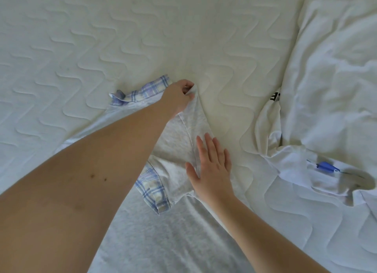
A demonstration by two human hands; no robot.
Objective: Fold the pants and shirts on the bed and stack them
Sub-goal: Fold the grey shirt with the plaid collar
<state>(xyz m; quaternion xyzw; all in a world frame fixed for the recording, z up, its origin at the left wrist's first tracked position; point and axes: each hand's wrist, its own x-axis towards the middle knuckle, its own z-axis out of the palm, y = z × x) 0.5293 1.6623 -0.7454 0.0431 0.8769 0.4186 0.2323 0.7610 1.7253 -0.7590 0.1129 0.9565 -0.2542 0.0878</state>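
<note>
Grey cotton shirt with plaid-trimmed sleeves lies mid-bed on the white quilted bed. Left hand pinches its sleeve tip; right hand, fingers flat, should anchor the crease while the sleeve folds inward.

Bedroom in a home: quilted white mattress w/ wavy stitching fills most of frame, rumpled white duvet at upper right, clothes spread at center.

text: black letters, partly folded under, only "E" readable | on: white garment | place: right, mid-distance on bed
</note>
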